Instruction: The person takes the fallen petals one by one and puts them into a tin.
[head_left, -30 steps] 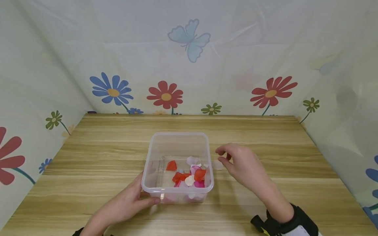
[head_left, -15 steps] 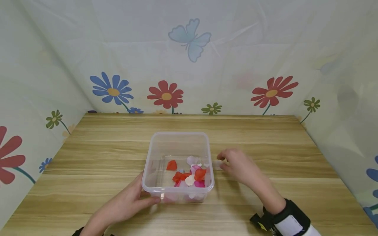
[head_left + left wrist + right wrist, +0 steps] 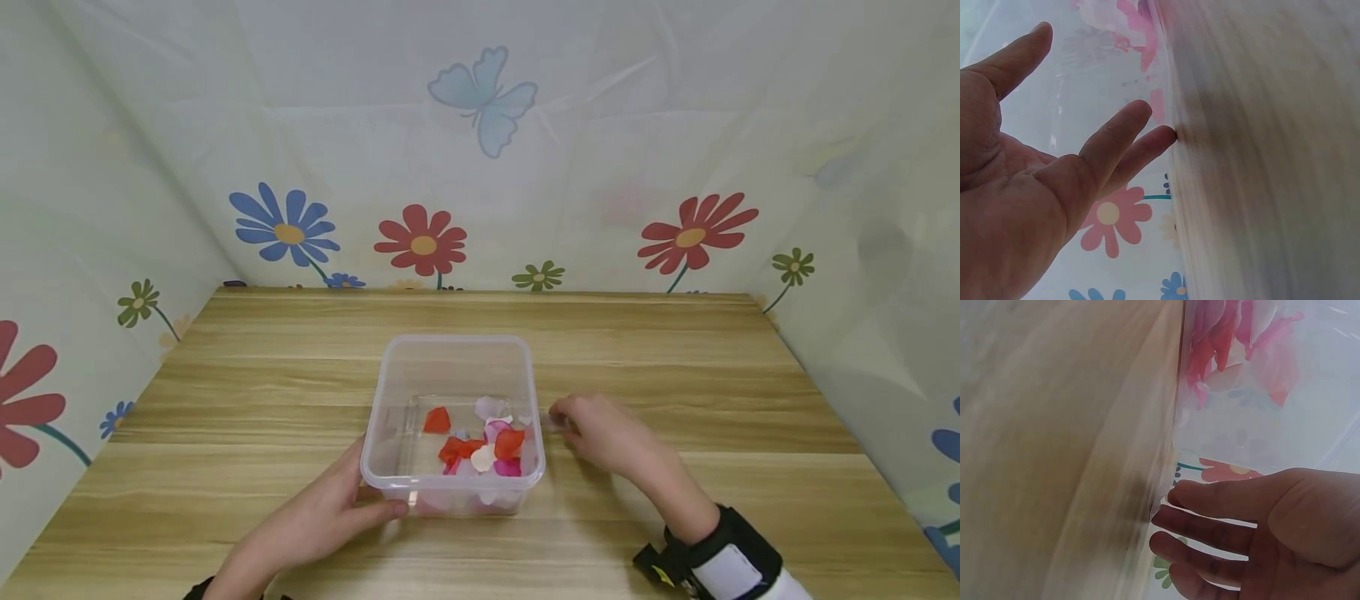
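Observation:
A clear plastic box stands on the wooden table, with red, pink and white petals on its bottom, mostly toward the right. My left hand rests against the box's front left corner, thumb along the front wall and the other fingers at the left side. In the left wrist view, this hand's fingers are extended. Just right of the box, my right hand pinches a pale petal at the table surface. Thumb and index finger nearly meet on the pale petal in the right wrist view.
The wooden table runs back to a floral curtain, which also encloses both sides. A black wrist strap with a small device sits on the right forearm.
My right hand has come down and slightly left onto the pale petal beside the box, its thumb and finger closing on it. The left hand and box have stayed in place.

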Available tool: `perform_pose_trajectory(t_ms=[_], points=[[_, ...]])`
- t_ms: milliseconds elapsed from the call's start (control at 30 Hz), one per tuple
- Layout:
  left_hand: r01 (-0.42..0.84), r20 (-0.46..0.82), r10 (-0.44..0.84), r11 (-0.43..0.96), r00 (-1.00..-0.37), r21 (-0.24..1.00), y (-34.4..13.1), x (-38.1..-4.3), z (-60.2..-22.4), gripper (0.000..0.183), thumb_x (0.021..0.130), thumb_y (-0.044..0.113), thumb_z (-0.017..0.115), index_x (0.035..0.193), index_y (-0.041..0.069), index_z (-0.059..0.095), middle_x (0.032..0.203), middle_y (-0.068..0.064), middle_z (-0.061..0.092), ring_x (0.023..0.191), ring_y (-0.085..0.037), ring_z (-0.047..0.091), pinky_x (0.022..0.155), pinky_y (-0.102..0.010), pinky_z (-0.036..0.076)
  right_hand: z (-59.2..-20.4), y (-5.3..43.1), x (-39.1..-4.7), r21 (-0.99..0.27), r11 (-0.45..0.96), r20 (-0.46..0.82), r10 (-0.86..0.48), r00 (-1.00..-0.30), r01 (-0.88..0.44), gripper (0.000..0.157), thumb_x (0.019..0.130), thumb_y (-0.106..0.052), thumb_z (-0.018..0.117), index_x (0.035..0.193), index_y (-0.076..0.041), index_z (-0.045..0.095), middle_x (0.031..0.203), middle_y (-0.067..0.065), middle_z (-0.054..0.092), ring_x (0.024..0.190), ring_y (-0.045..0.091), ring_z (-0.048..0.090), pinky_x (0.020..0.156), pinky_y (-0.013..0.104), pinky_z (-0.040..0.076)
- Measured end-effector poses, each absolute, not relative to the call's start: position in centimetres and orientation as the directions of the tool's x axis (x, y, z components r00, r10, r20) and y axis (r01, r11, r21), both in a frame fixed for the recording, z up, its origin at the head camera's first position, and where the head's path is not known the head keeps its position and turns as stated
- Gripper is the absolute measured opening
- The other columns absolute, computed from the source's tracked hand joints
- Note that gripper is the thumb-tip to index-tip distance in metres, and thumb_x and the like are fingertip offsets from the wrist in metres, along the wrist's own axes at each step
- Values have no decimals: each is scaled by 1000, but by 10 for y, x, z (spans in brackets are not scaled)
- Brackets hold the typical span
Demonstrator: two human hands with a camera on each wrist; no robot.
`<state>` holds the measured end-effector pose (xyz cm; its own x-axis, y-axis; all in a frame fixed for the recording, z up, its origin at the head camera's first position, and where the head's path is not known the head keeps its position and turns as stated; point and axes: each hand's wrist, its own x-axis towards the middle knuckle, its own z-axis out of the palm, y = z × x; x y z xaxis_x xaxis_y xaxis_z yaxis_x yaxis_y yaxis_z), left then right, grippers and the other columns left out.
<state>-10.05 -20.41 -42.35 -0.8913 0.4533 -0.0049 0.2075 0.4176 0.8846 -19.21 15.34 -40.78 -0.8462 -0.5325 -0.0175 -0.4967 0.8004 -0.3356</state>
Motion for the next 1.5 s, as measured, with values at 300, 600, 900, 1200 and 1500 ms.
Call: perform_pose_trajectory(t_ms=[300,600,900,1200,1500], points=[[203,-9,457,414,-889,887,-204,-100,-423,96,94,26,78,164,30,13,159,-11,36,126,-27,58,100,-40,50,-406,154,-191,-317,818,-44,-519,-854,-481,19,83,3,77,101,-3,76,98,7,71,90,24,68,80,44,57],[212,1,467,400,-885,892,-204,-100,-424,96,94,25,78,165,29,13,158,-11,38,126,-27,58,100,-37,49,-406,155,-192,-299,839,-44,-487,-872,-454,9,84,-4,80,91,-8,75,88,2,68,79,17,63,71,40,55],[197,-15,455,417,-891,887,-204,-100,-424,98,93,25,79,164,33,12,160,-9,36,126,-27,57,100,-36,49,-406,156,-191,-285,848,-33,-475,-880,-447,16,80,-2,80,79,-13,68,78,-2,61,71,14,55,62,37,50],[212,-2,465,409,-885,888,-204,-101,-423,98,94,26,78,165,32,11,162,-10,33,129,-28,55,101,-39,49,-408,157,-191,-263,853,-18,-472,-882,-451,22,80,-1,79,72,-17,66,74,-5,59,67,13,53,58,35,48],[208,-5,461,410,-887,888,-204,-100,-423,98,94,25,78,164,33,12,161,-10,35,128,-27,56,101,-38,49,-402,158,-189,-273,852,10,-462,-887,-447,23,85,-4,75,71,-17,62,69,-5,55,63,12,51,54,32,44]])
